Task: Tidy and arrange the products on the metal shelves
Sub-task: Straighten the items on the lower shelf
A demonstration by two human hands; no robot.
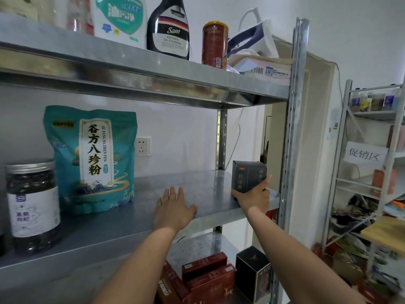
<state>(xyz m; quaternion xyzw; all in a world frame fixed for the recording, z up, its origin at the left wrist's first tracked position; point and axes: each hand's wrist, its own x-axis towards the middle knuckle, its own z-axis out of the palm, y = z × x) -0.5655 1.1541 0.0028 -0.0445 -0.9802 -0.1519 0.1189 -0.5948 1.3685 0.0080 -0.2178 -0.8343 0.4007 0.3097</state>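
Note:
A small dark grey box [246, 175] with gold Chinese characters stands at the right end of the middle metal shelf [208, 194]. My right hand [254, 196] grips the box from its near side, thumb low on the left, forefinger up along the right face. My left hand [175, 208] lies flat on the bare shelf surface, fingers straight, a hand's width left of the box. Further left on the same shelf stand a teal pouch [92, 159] and a clear jar [32, 207] with dark contents and a metal lid.
The top shelf [153, 69] carries cleaner bottles [168, 27], a red can [214, 46] and an iron [252, 40] on a box. Below, red boxes [206, 275] and a black box [254, 273] stand. A shelf upright [293, 128] is right of the box. Another rack [372, 172] stands further right.

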